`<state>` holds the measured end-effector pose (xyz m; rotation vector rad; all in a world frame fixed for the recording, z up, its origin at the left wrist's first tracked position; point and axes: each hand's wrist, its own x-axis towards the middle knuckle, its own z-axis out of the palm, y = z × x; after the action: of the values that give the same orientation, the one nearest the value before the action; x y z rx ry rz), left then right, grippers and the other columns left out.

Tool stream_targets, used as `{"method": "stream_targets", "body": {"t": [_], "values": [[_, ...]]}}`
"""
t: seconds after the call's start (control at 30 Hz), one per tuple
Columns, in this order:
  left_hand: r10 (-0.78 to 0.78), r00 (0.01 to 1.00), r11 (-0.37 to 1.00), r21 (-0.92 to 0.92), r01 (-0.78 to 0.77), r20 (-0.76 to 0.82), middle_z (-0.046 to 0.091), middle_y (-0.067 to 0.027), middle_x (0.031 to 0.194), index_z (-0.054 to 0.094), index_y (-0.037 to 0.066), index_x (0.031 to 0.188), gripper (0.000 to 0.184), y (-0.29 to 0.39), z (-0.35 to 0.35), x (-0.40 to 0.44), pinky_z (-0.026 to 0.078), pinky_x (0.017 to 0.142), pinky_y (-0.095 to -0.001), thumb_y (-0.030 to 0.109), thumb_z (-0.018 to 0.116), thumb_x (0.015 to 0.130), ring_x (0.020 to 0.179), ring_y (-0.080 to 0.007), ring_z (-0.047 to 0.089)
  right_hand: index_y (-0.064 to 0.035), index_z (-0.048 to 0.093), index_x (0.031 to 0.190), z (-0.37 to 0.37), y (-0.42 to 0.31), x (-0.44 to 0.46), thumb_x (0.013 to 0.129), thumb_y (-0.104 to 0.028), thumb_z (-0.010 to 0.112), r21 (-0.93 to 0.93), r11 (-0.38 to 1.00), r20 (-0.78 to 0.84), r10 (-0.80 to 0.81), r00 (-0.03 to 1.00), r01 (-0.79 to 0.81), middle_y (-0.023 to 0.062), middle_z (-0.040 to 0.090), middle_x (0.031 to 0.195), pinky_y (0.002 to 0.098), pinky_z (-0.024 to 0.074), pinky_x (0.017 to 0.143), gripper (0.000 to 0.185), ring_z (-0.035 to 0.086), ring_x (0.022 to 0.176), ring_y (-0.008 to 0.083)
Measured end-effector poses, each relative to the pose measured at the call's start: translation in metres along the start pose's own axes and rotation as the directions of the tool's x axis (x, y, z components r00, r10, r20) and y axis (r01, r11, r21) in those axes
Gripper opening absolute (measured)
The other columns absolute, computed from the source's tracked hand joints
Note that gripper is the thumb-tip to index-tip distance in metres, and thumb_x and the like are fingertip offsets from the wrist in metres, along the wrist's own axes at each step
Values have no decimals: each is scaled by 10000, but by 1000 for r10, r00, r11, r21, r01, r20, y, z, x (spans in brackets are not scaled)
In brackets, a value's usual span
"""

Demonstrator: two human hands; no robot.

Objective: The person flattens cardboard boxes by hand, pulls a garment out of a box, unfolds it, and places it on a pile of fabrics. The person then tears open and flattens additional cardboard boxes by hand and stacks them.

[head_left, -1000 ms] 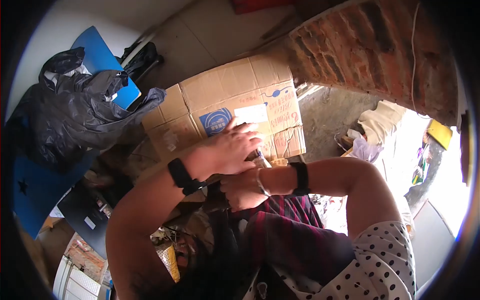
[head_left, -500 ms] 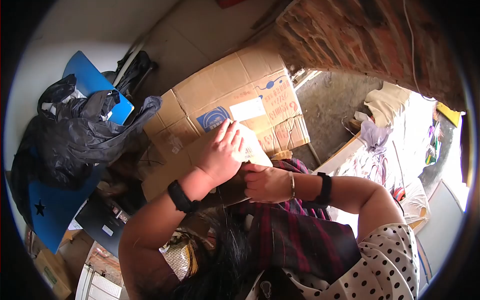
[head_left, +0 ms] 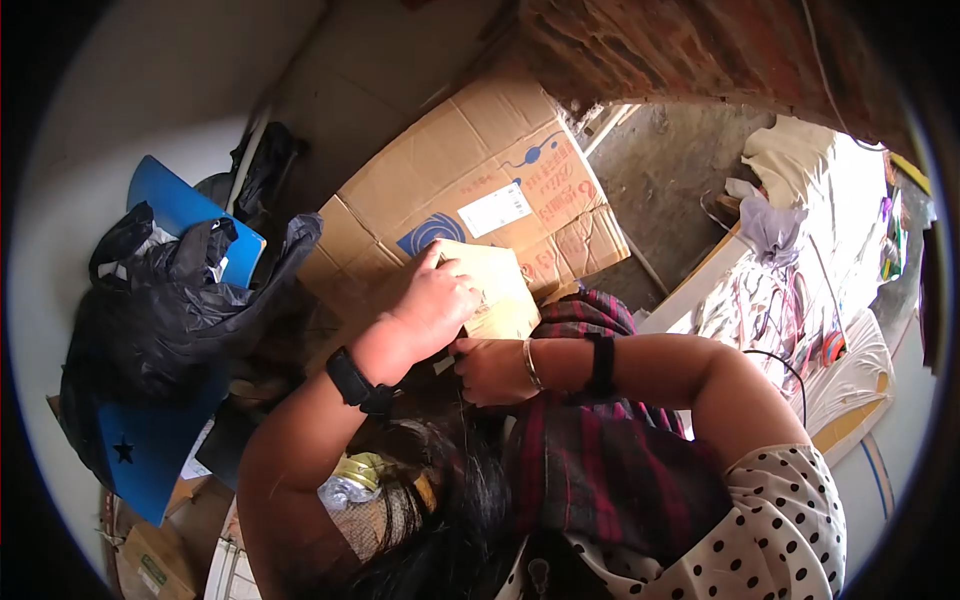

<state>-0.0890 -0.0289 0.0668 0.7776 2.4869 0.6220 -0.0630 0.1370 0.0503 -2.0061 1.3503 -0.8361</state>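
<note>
A tan piece of cardboard point(head_left: 505, 285) lies at a slant in front of me, lit on its upper face. My left hand point(head_left: 438, 305) is bent over its left side, with the fingertips at the upper edge. Curled at the near edge is my right hand point(head_left: 495, 372), its thumb toward the left hand; its fingertips are partly hidden. Just beyond, a large flattened cardboard box point(head_left: 480, 150) with blue and red print and a white label point(head_left: 495, 209) leans on the floor. Between my arms, the lap is covered by dark plaid cloth point(head_left: 600, 450).
On the left, a black plastic bag point(head_left: 180, 300) rests against blue panels point(head_left: 160, 450). A brick wall point(head_left: 700, 60) runs along the upper right. Sunlit bags and cloth point(head_left: 780, 190) lie on the right. A small carton point(head_left: 160, 560) stands at lower left.
Both hands have shifted slightly left, and the cardboard piece shows more of its lit face between them. The camera view has tilted a little, moving the surroundings.
</note>
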Motion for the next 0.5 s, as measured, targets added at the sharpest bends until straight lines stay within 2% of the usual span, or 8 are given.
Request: {"method": "stream_targets", "body": {"t": [0.17,0.23,0.3,0.37,0.4,0.5], "values": [[57,998,994,-93,-56,3,653,-30,816,664,97,793,113,-8,-8,7,352,1003,-484,112,572,730,934,-210,593,-158,615,641,2,4,0,693,-264,615,8,1000,-89,-10,996,11,-9,589,645,378,347,927,118,586,729,178],[72,997,996,-63,-70,33,650,-36,810,662,94,797,111,-9,-13,10,371,982,-466,117,577,728,918,-215,597,-178,657,700,-2,4,0,705,-295,646,-2,1000,10,-4,1000,4,-25,639,724,380,323,934,118,600,816,169],[81,995,996,-36,-78,63,646,-43,805,659,91,801,112,-12,-14,11,390,962,-448,123,583,726,902,-221,600,-177,658,703,-7,4,-1,708,-295,645,11,1000,5,2,1000,-2,-24,640,726,379,323,934,119,600,816,169],[59,998,985,-163,-56,14,635,-62,793,640,82,778,91,-18,-10,12,413,937,-423,138,590,726,871,-238,602,-177,659,705,-9,5,0,711,-296,644,20,1000,0,0,1000,0,-23,641,727,378,323,933,120,600,816,169],[63,998,985,-161,-59,19,635,-62,793,640,82,778,91,-19,-6,13,413,937,-423,138,590,726,871,-238,602,-178,661,706,-7,7,1,713,-291,644,27,1000,1,-3,1000,3,-21,642,730,377,320,936,114,600,818,170],[-7,987,998,-62,-3,-163,612,-97,769,598,66,728,78,-14,17,21,441,887,-406,142,582,728,849,-280,590,-181,663,710,-10,8,5,718,-280,640,40,999,22,8,1000,-9,-16,646,737,374,329,928,102,604,819,175]]}}
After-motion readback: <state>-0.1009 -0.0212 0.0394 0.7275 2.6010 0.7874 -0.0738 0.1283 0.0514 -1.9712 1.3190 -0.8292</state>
